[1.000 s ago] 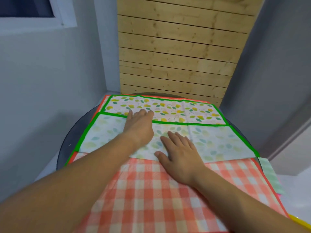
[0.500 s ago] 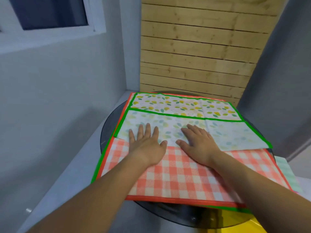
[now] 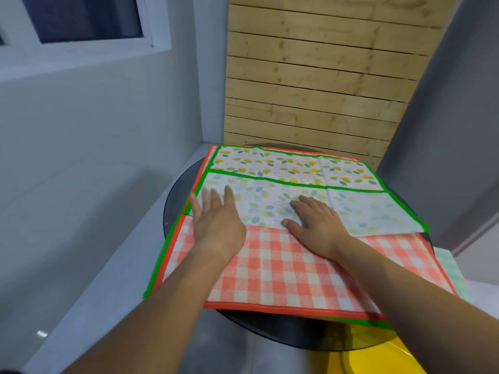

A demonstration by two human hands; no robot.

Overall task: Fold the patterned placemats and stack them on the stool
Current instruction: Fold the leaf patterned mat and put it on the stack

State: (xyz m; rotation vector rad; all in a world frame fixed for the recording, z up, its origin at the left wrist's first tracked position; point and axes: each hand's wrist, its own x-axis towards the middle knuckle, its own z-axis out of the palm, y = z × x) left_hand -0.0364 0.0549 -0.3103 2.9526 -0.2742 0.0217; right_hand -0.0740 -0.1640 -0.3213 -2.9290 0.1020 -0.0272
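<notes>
A wall of pale wooden slats [image 3: 310,76] is seen behind the far edge of a round, dark glass table [image 3: 270,330], and a white-framed window [image 3: 81,20] is set in the grey wall to the left. Most of the table is covered by a placemat in orange-and-white checks [image 3: 283,273], bordered in orange, whose near edge overhangs the table's near rim. A green border strip [image 3: 159,255] is visible beneath its left and near edges.

On the far half of the checked mat a leaf-patterned placemat [image 3: 297,168] with a green border is laid, reaching to the table's far edge. Its near part is folded over on itself, so that a paler flap [image 3: 364,214] is shown with its fold line towards the near side.

The left hand [image 3: 216,225] is laid flat at the flap's left end, fingers straight and slightly spread, nothing being gripped. The right hand [image 3: 316,222] is pressed flat near the flap's middle, fingers straight and close together. The two hands are held apart.

A pale green checked cloth [image 3: 445,268] is seen past the table's right edge, and a yellow object [image 3: 378,357] is seen below its near right rim.
</notes>
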